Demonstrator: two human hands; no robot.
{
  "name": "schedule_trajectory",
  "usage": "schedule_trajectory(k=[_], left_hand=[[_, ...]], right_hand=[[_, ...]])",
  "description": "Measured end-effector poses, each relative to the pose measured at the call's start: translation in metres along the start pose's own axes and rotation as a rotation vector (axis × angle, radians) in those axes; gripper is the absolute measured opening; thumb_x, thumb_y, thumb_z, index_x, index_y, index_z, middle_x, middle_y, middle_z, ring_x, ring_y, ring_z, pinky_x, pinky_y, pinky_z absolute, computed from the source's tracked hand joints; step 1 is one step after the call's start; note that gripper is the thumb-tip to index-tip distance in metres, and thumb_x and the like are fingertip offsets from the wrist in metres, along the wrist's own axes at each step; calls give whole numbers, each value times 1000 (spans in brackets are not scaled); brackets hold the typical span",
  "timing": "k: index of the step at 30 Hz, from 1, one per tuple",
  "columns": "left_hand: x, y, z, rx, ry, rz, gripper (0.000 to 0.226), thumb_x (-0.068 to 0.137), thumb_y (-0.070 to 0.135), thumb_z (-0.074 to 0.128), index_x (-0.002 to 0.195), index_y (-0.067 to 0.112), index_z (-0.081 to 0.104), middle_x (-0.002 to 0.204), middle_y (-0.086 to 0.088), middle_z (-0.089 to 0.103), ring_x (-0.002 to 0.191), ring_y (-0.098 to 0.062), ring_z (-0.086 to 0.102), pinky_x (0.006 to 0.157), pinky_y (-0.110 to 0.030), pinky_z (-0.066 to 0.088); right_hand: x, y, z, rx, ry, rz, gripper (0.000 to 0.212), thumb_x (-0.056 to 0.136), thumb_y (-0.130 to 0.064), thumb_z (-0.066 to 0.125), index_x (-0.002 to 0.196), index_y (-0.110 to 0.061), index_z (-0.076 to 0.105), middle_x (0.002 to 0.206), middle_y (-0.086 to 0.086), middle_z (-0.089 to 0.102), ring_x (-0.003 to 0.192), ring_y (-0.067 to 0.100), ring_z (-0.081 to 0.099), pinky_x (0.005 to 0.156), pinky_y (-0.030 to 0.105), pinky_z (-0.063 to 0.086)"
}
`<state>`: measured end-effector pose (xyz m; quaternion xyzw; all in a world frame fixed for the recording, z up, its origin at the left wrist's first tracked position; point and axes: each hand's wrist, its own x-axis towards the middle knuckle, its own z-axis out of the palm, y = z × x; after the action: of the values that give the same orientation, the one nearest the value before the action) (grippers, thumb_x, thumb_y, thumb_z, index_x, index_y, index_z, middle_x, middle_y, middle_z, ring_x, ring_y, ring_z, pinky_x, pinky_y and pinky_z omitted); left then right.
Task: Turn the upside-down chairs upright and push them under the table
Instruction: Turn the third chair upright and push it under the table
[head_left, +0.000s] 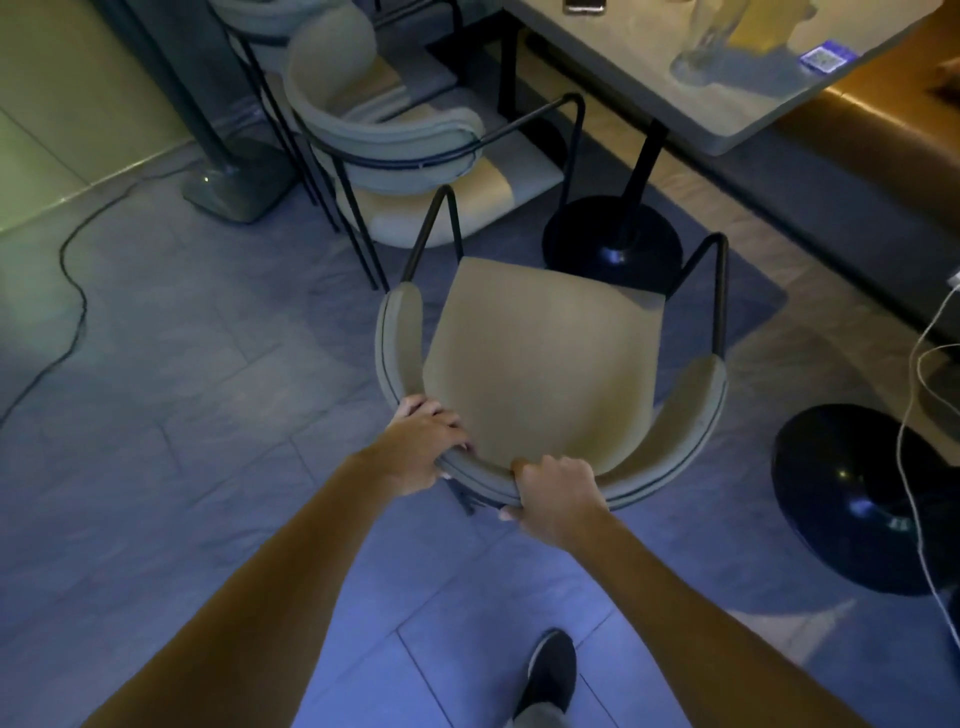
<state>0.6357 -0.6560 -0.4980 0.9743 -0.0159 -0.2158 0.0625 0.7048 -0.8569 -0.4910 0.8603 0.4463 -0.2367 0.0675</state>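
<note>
A beige chair (545, 358) with a curved backrest and black metal frame stands upright on the tiled floor in front of me, its seat facing the table (727, 119). My left hand (423, 441) grips the backrest's rim at its left rear. My right hand (558, 493) grips the same rim just to the right. A second beige chair (395, 135) stands farther back on the left, beside the table. The table's black round base (613, 244) sits just beyond the near chair's front legs.
Another black round base (862, 499) sits on the floor at the right, with a white cable (914, 467) hanging over it. A black cable (72, 270) snakes across the floor at left near a stand base (234, 192). My shoe (553, 670) is below. A padded bench (883, 156) runs behind the table.
</note>
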Motion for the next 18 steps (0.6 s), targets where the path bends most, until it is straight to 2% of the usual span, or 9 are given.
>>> schedule_trajectory(k=[7,13,18], left_hand=[[31,-45,-25,85,-42,2,44,88,31,63,129,44,54,132,18,52,127,-15,38,111,-37,12],[32,-49,-20,86,4,46,48,86,23,60,129,43,54,128,16,54,125,-17,38,110,-38,12],[28,-56,-15,59,70,149,55,79,17,61,128,41,58,122,12,55,121,-20,40,109,-40,16]], right_hand=[[57,1,-20,169,-79,-13,47,87,-55,62,115,-19,55,110,9,67,102,33,65,79,37,47],[60,-1,-17,163,-79,17,44,86,-55,62,114,-22,56,104,6,68,96,31,66,73,35,44],[56,-11,-17,137,-50,108,41,83,-54,64,113,-27,58,105,4,69,99,31,65,78,35,48]])
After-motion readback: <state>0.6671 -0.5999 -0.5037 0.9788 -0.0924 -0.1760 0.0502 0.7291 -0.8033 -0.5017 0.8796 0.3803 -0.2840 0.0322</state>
